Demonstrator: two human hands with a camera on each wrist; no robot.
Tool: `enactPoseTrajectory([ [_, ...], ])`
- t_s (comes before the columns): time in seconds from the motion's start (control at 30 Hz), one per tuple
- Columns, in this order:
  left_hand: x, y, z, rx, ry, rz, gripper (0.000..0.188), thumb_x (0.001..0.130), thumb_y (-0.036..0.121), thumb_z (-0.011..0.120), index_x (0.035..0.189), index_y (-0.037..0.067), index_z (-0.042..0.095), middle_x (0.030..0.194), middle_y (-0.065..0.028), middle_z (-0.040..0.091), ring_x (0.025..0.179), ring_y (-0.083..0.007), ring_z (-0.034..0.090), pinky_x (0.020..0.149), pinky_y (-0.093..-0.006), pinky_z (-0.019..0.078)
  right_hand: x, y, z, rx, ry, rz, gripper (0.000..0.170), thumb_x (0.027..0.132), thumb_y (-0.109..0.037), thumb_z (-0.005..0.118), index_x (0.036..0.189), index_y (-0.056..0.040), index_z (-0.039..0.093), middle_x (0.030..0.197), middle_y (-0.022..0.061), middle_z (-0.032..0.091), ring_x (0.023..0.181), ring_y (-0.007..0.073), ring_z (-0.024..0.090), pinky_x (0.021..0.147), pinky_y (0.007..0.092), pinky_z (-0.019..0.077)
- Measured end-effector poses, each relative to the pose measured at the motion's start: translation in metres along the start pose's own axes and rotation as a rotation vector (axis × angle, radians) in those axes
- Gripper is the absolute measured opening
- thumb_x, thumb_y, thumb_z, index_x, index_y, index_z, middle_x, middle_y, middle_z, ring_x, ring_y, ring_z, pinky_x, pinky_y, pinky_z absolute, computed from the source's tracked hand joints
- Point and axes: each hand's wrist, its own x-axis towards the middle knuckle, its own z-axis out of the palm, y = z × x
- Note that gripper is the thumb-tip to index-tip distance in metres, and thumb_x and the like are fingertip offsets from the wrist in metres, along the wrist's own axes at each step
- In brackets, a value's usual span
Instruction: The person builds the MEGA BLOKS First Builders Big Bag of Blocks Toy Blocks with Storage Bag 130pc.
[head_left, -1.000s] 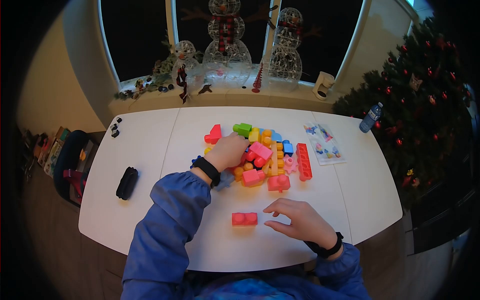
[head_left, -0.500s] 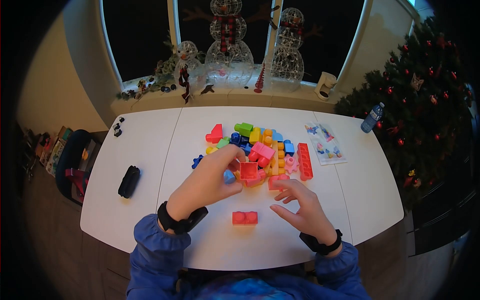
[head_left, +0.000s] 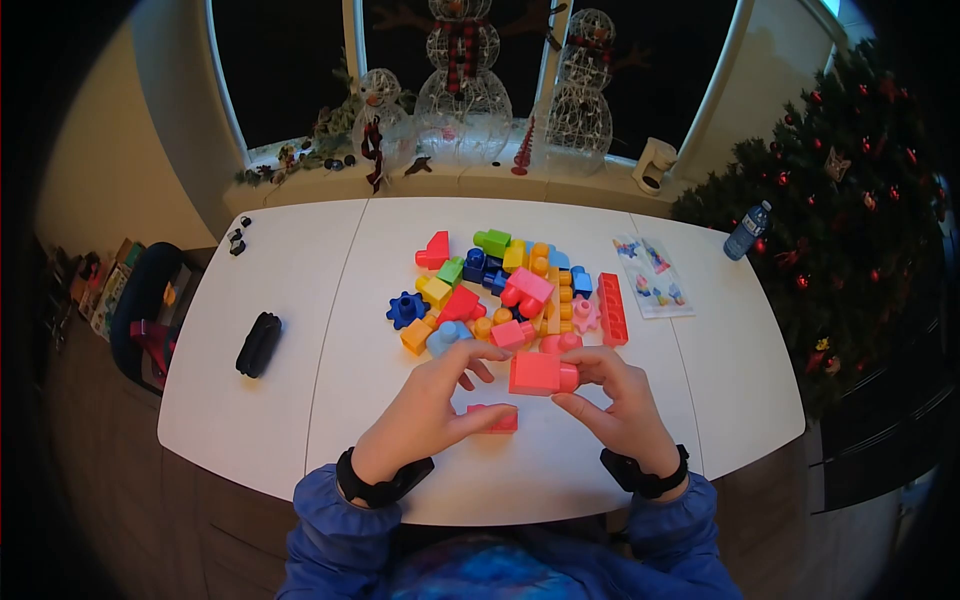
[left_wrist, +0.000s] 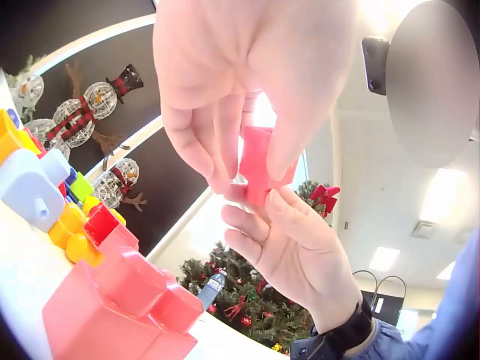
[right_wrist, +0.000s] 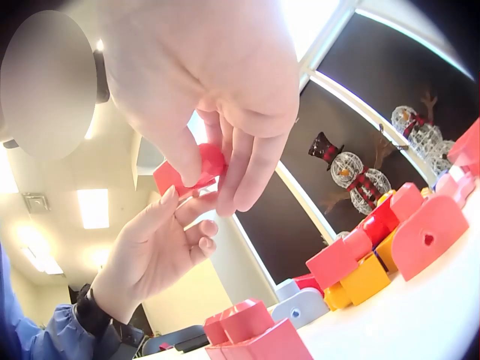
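The right hand (head_left: 625,405) pinches a red block (head_left: 535,373) by its rounded stud end, above the table's near part. Beside the block's other end is the left hand (head_left: 425,405), its thumb and fingers spread; whether a fingertip touches the block cannot be told. In the right wrist view, the left hand (right_wrist: 146,251) lies just below the block (right_wrist: 171,177). A two-stud red brick (head_left: 505,422) rests on the table, partly behind the left thumb. Beyond the hands lies a pile of coloured blocks, with a pink block (head_left: 527,290) on top.
On the white table (head_left: 250,430) lie a black case (head_left: 259,345) at left, small black items (head_left: 237,240) at far left, and a picture sheet (head_left: 655,278) at right. A water bottle (head_left: 747,231) stands at the right edge, near a decorated tree (head_left: 850,190).
The left hand has brought a red block from the pile toward the person, and the right hand has taken hold of its stud end. The left fingers have spread.
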Motion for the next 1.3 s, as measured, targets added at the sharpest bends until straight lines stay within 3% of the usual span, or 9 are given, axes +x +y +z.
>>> enactPoseTrajectory([
  [0.07,-0.003,0.003,-0.008,0.04,-0.023,-0.088,0.054,0.083,0.022,0.087,0.128,0.009,0.061,0.11,-0.011,0.066,0.096,-0.0256,0.067,0.079,-0.0362,0.0554,0.001,-0.001,-0.014,-0.137,-0.009,0.026,0.038,0.088,-0.008,0.081,0.122,-0.0014,0.065,0.104,0.0109,0.073,0.084,0.0208,0.072,0.078,0.0307,0.0585],
  [0.17,-0.008,-0.017,-0.01,0.242,-0.137,-0.002,0.054,0.081,0.025,0.088,0.126,0.009,0.063,0.109,-0.0111,0.067,0.094,-0.0298,0.067,0.079,-0.0392,0.0559,0.0,0.0,-0.026,-0.302,-0.097,0.092,0.034,0.085,-0.008,0.08,0.115,-0.001,0.066,0.098,0.0116,0.071,0.078,0.023,0.069,0.071,0.032,0.0569],
  [0.27,-0.014,-0.028,0.002,0.344,-0.186,0.001,0.049,0.078,0.019,0.088,0.121,0.006,0.068,0.116,-0.0107,0.07,0.093,-0.0311,0.068,0.083,-0.0358,0.0564,-0.002,0.012,-0.019,-0.351,-0.268,0.081,0.033,0.081,-0.007,0.082,0.111,-0.0024,0.069,0.091,0.0099,0.069,0.075,0.0221,0.067,0.069,0.0312,0.0558],
  [0.4,-0.013,-0.03,0.012,0.331,-0.253,-0.027,0.04,0.077,0.015,0.086,0.112,0.005,0.071,0.104,-0.0125,0.069,0.09,-0.0337,0.067,0.082,-0.0382,0.0558,-0.004,0.03,0.002,-0.419,-0.455,-0.014,0.03,0.081,-0.011,0.08,0.107,-0.0033,0.068,0.092,0.0109,0.07,0.077,0.0282,0.068,0.07,0.0367,0.055],
  [0.43,-0.013,-0.033,0.014,0.32,-0.261,-0.024,0.038,0.077,0.015,0.086,0.11,0.004,0.071,0.101,-0.0126,0.069,0.089,-0.0338,0.067,0.081,-0.0387,0.0556,-0.002,0.026,0.001,-0.407,-0.479,0.069,0.028,0.082,-0.012,0.079,0.106,-0.0039,0.068,0.092,0.0111,0.069,0.08,0.0301,0.068,0.072,0.038,0.0546],
  [0.83,-0.016,-0.043,0.02,0.296,-0.202,-0.004,0.03,0.078,0.012,0.083,0.104,0.004,0.07,0.094,-0.0137,0.067,0.085,-0.0348,0.067,0.076,-0.0403,0.0555,0.002,0.034,0.022,-0.374,-0.447,0.027,0.021,0.084,-0.01,0.075,0.102,-0.0045,0.067,0.09,0.0116,0.068,0.085,0.0325,0.068,0.074,0.0402,0.0545],
  [1.03,-0.018,-0.038,0.016,0.329,-0.212,-0.044,0.041,0.079,0.018,0.085,0.113,0.004,0.069,0.102,-0.0146,0.067,0.086,-0.0349,0.068,0.078,-0.0401,0.056,0.014,0.022,0.013,-0.438,-0.461,0.077,0.04,0.085,-0.019,0.08,0.121,-0.0072,0.066,0.107,0.0127,0.068,0.096,0.033,0.068,0.082,0.0413,0.0545],
  [1.13,-0.018,-0.032,0.01,0.326,-0.181,-0.063,0.051,0.079,0.023,0.087,0.122,0.004,0.066,0.109,-0.015,0.068,0.088,-0.0348,0.068,0.079,-0.0397,0.0563,0.032,0.024,0.01,-0.367,-0.323,0.038,0.052,0.083,-0.022,0.081,0.129,-0.0073,0.061,0.118,0.0129,0.064,0.107,0.0346,0.064,0.087,0.0439,0.0527],
  [1.3,-0.019,-0.033,0.005,0.318,-0.202,-0.084,0.057,0.079,0.024,0.087,0.127,0.004,0.064,0.114,-0.0151,0.068,0.09,-0.0352,0.069,0.081,-0.0391,0.0564,0.06,0.059,0.027,-0.655,-0.224,-0.238,0.05,0.084,-0.017,0.079,0.13,-0.0093,0.061,0.123,0.0105,0.064,0.116,0.0305,0.061,0.097,0.0429,0.0481],
])
